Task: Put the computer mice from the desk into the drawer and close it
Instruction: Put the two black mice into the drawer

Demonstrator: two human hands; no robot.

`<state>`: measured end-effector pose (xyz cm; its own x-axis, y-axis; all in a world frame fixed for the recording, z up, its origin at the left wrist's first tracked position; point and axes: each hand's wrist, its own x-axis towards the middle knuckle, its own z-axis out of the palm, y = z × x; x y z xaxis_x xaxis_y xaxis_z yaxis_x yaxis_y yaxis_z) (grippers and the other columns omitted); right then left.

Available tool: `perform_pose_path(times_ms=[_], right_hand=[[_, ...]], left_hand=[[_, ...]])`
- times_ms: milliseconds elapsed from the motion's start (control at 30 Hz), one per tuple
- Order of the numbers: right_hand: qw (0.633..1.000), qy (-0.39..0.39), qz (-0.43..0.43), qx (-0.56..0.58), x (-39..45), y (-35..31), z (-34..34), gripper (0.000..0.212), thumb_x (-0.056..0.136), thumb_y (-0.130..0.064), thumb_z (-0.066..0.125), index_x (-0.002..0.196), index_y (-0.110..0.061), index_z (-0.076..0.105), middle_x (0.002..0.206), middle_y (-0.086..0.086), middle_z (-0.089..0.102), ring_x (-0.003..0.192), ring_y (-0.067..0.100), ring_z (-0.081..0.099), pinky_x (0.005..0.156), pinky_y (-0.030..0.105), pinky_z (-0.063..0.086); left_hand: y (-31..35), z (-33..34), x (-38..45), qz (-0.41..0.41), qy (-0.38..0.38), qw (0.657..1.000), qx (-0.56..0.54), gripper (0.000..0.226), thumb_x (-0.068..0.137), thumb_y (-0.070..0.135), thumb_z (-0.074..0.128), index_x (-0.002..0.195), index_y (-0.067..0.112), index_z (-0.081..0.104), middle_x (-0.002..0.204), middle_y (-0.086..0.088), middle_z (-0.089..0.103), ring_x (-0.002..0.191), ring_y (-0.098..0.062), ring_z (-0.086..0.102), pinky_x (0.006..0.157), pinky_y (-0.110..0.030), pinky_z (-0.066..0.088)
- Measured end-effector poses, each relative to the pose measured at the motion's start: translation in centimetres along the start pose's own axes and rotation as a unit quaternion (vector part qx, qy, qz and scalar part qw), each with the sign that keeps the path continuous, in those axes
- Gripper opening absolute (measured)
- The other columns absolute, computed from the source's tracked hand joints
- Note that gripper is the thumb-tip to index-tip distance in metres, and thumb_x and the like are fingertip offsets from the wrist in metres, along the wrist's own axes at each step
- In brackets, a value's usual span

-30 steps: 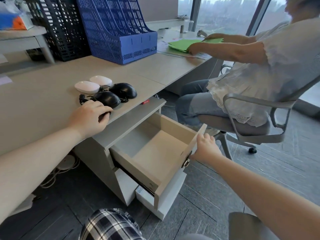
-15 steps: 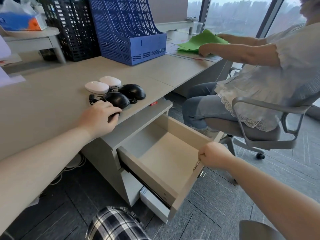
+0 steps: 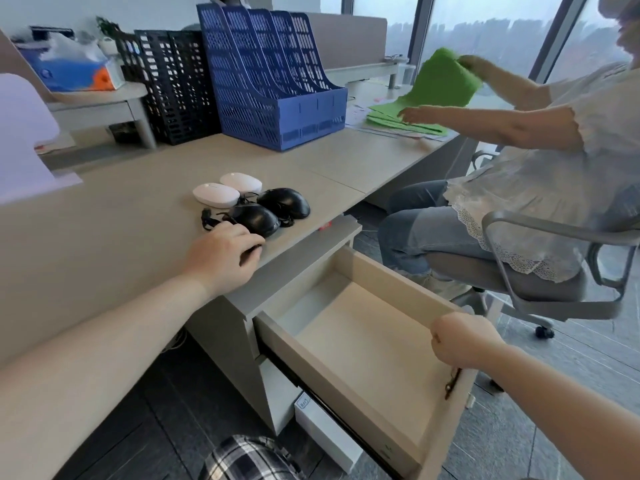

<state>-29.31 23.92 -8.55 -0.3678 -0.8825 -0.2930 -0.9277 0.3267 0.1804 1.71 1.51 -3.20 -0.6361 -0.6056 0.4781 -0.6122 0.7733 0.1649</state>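
Grey floor [image 3: 568, 358], tall windows [image 3: 485, 32]

Bare arms and a checked garment

Both forearms are bare up to the edge of the picture, with no sleeve, watch or ring to see. The left hand [image 3: 221, 252] and the right hand [image 3: 462, 339] wear no gloves. At the bottom, a piece of plaid cloth [image 3: 249, 459] in black, white and grey shows, worn on the lower body.
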Motion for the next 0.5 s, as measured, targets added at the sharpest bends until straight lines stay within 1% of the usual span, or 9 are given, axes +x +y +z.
perform_pose_path(times_ms=[33,100,167,233,267,300,333,400,500], right_hand=[[1.000,0.024,0.002,0.006,0.3,-0.4,-0.6,0.029,0.088,-0.022,0.037,0.082,-0.017,0.065,0.073,-0.004,0.054,0.068,0.020,0.052,0.062,0.026,0.047],[0.997,0.073,-0.004,0.025,1.3,-1.8,-2.4,0.030,0.090,-0.024,0.037,0.094,-0.018,0.066,0.078,-0.003,0.054,0.070,0.020,0.053,0.061,0.025,0.044],[0.992,0.113,-0.026,0.055,2.8,-3.7,-4.9,0.028,0.089,-0.023,0.036,0.090,-0.020,0.065,0.079,-0.002,0.054,0.073,0.022,0.054,0.061,0.026,0.041],[0.982,0.150,-0.049,0.101,4.6,-6.0,-7.5,0.024,0.087,-0.020,0.036,0.077,-0.021,0.058,0.080,-0.001,0.058,0.080,0.025,0.060,0.060,0.027,0.043],[0.974,0.169,-0.059,0.137,5.4,-7.1,-8.9,0.023,0.086,-0.019,0.037,0.076,-0.019,0.057,0.082,0.000,0.062,0.084,0.027,0.062,0.062,0.029,0.046],[0.964,0.185,-0.065,0.182,6.5,-8.2,-10.2,0.023,0.086,-0.018,0.039,0.080,-0.018,0.061,0.087,0.001,0.066,0.089,0.027,0.062,0.068,0.032,0.050],[0.949,0.200,-0.072,0.232,7.5,-9.4,-11.5,0.025,0.086,-0.019,0.041,0.091,-0.019,0.065,0.095,0.001,0.069,0.094,0.027,0.062,0.075,0.034,0.053],[0.923,0.224,-0.084,0.303,9.5,-11.6,-14.0,0.030,0.087,-0.022,0.045,0.112,-0.022,0.063,0.107,0.002,0.069,0.102,0.027,0.061,0.084,0.036,0.052],[0.909,0.252,-0.130,0.307,12.4,-14.5,-16.4,0.040,0.089,-0.030,0.050,0.128,-0.023,0.051,0.124,0.007,0.060,0.118,0.030,0.051,0.092,0.039,0.045]], left_hand=[[0.2,-0.1,0.0,-0.001,0.001,1.000,-0.005,0.044,0.082,0.038,0.039,0.096,0.012,0.073,0.082,-0.004,0.069,0.082,-0.030,0.058,0.067,-0.043,0.054],[0.4,-0.3,0.1,-0.010,0.010,1.000,-0.011,0.046,0.082,0.041,0.041,0.097,0.011,0.072,0.085,-0.005,0.069,0.085,-0.030,0.059,0.068,-0.042,0.054],[0.5,-0.5,0.5,-0.044,0.035,0.998,-0.009,0.046,0.082,0.046,0.044,0.098,0.012,0.071,0.089,-0.006,0.069,0.088,-0.030,0.059,0.069,-0.038,0.052],[0.5,-0.8,1.2,-0.123,0.054,0.991,-0.015,0.044,0.081,0.050,0.054,0.104,0.015,0.067,0.100,-0.006,0.063,0.098,-0.029,0.055,0.075,-0.036,0.048],[0.5,-0.9,1.7,-0.169,0.046,0.984,-0.020,0.046,0.080,0.053,0.060,0.110,0.018,0.063,0.110,-0.005,0.058,0.105,-0.027,0.051,0.080,-0.036,0.046],[0.4,-1.0,2.2,-0.208,0.026,0.978,-0.018,0.054,0.076,0.057,0.063,0.116,0.021,0.059,0.119,-0.004,0.053,0.113,-0.026,0.047,0.087,-0.037,0.043],[0.3,-1.1,2.8,-0.238,-0.001,0.971,-0.019,0.065,0.072,0.062,0.064,0.123,0.023,0.054,0.129,-0.003,0.047,0.121,-0.026,0.042,0.092,-0.038,0.041],[-0.2,-0.9,3.8,-0.287,-0.057,0.955,-0.042,0.090,0.060,0.075,0.062,0.134,0.027,0.042,0.141,-0.003,0.036,0.130,-0.027,0.035,0.101,-0.040,0.037],[-1.0,0.0,4.8,-0.310,-0.119,0.942,-0.043,0.112,0.039,0.090,0.049,0.136,0.033,0.036,0.144,-0.005,0.037,0.133,-0.030,0.033,0.106,-0.044,0.036]])
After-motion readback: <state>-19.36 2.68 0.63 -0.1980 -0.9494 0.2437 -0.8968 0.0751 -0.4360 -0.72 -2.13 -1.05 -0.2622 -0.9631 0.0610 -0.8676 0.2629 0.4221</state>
